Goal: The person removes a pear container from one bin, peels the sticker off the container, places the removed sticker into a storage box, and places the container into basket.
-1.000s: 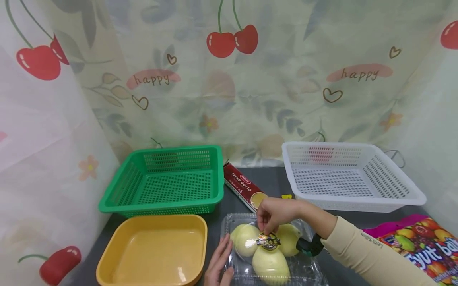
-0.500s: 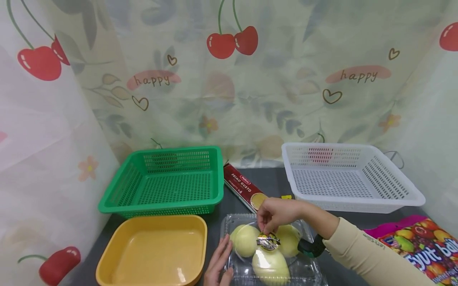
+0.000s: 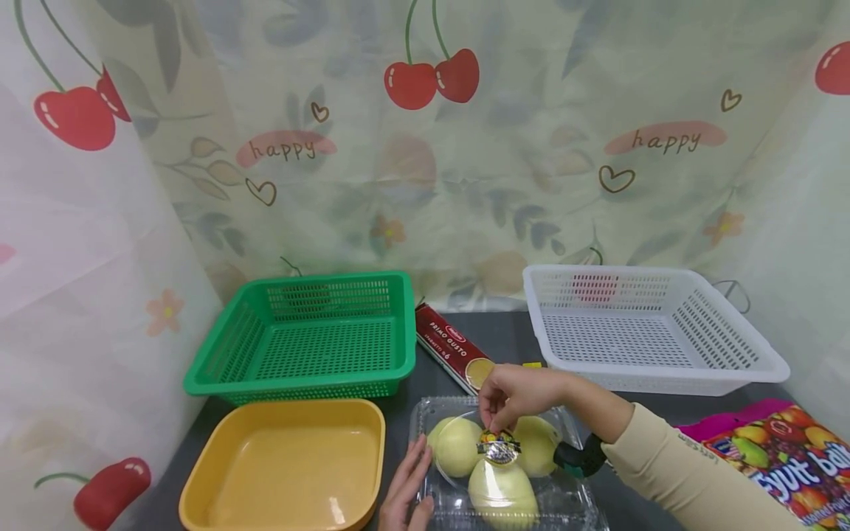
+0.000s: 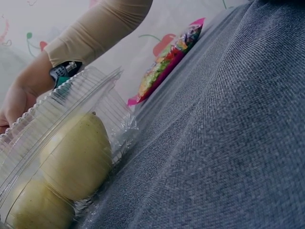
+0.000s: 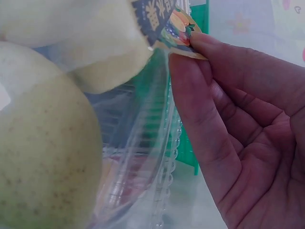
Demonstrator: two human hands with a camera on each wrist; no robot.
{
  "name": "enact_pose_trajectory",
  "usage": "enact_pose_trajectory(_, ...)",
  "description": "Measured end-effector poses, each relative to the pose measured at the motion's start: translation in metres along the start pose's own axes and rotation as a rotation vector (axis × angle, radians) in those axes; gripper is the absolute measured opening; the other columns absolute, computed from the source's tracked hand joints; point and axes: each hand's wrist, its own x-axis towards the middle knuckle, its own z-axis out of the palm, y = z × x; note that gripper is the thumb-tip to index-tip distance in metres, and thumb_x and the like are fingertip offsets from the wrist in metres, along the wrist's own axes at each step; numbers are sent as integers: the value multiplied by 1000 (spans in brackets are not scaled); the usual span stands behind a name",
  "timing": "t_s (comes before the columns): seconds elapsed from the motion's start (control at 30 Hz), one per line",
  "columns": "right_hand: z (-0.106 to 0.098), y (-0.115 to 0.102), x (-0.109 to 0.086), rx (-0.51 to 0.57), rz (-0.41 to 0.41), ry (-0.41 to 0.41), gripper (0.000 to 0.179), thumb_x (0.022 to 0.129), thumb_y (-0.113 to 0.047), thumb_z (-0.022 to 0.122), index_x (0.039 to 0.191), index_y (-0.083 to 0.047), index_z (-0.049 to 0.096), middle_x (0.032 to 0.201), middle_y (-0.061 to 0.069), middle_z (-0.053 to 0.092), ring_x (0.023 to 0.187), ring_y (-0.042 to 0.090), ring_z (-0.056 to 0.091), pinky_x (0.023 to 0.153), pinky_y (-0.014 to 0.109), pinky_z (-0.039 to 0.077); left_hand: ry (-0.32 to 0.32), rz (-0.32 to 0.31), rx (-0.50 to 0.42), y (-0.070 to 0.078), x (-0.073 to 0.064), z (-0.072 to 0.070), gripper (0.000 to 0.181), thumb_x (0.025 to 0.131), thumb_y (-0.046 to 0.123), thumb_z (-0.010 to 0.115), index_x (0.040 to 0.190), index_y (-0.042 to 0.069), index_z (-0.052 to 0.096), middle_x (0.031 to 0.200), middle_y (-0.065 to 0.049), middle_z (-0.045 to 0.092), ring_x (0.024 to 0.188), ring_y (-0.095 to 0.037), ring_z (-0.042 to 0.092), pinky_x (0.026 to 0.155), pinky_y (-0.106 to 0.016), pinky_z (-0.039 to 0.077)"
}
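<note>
Edgewise, sticker (image 5: 167, 27) pinched between right fingers (image 5: 200, 107), above pale fruit (image 3: 502, 493).

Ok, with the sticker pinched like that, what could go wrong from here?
The sticker might tear, since the right hand pinches only its edge. Pulling could shift the clear container, as the left hand seems just to rest against its side. If it slid away from the person, it might bump the red spaghetti box just beyond.
</note>
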Motion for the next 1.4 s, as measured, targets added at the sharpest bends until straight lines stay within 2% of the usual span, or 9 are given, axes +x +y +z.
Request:
enact_pose_trajectory(0.33, -2, -2, -1, 6, -14, -14, 5, 82, 0, 65, 78, 0, 67, 69, 9, 67, 59, 6, 59, 59, 41, 56, -50, -79, -18, 5, 1, -3, 51, 84, -3, 49, 135, 4, 48, 147, -10, 38, 128, 19, 18, 105, -7, 17)
enact_pose_trajectory(0.43, -3, -2, -1, 14, -6, -16, 5, 82, 0, 65, 78, 0, 67, 70, 9, 67, 59, 6, 60, 60, 40, 56, -38, -56, -13, 4, 0, -3, 50, 84, -4, 49, 134, 2, 49, 146, -12, 39, 129, 18, 18, 105, -7, 17)
enact_pose_trajectory(0.57, -3, -2, -1, 31, 10, -14, 4, 82, -1, 66, 78, 0, 67, 70, 9, 68, 61, 6, 62, 59, 32, 57, -17, -16, -1, 1, 0, -1, 50, 82, -7, 50, 132, -1, 50, 145, -15, 41, 129, 18, 19, 104, -7, 17)
enact_pose_trajectory(0.67, -3, -2, -1, 42, 21, -10, 4, 82, -1, 67, 78, 0, 68, 70, 9, 68, 62, 7, 62, 58, 28, 56, -22, -21, 2, 2, 0, -1, 50, 82, -6, 50, 132, 0, 50, 145, -14, 40, 129, 18, 18, 104, -7, 17)
enact_pose_trajectory(0.9, -4, -2, -1, 25, 16, -5, 4, 81, -2, 67, 77, -1, 68, 70, 8, 68, 59, 7, 61, 60, 37, 57, -23, -37, 14, 2, 0, -2, 50, 83, -4, 49, 133, 3, 50, 145, -12, 41, 129, 17, 19, 105, -8, 18)
enact_pose_trajectory(1.07, -3, -2, 0, 15, 22, -16, 5, 79, 1, 67, 76, -3, 67, 68, 7, 67, 57, 6, 60, 59, 41, 56, 18, 26, 27, -3, -1, 1, 51, 80, -7, 51, 130, 1, 53, 142, -14, 44, 130, 17, 20, 104, -8, 20)
enact_pose_trajectory(1.2, -4, -2, 0, 0, 24, -28, 6, 76, 4, 66, 76, -2, 67, 67, 6, 66, 57, 5, 59, 58, 36, 56, 40, 91, 35, -7, -1, 2, 52, 78, -9, 51, 129, 0, 54, 141, -17, 45, 131, 15, 21, 104, -7, 20)
enact_pose_trajectory(1.33, -5, -2, 0, -20, 11, -31, 6, 76, 4, 67, 77, -1, 68, 67, 5, 66, 58, 4, 59, 57, 28, 55, 43, 87, 29, -7, -1, 3, 52, 78, -9, 51, 129, 1, 54, 141, -16, 45, 131, 16, 22, 103, -7, 19)
enact_pose_trajectory(1.4, -5, -3, -1, -30, -1, -30, 7, 76, 4, 66, 77, -2, 68, 68, 6, 66, 59, 4, 59, 57, 28, 55, 49, 91, 28, -7, -1, 3, 52, 77, -9, 52, 129, 0, 54, 141, -16, 45, 131, 16, 22, 103, -7, 19)
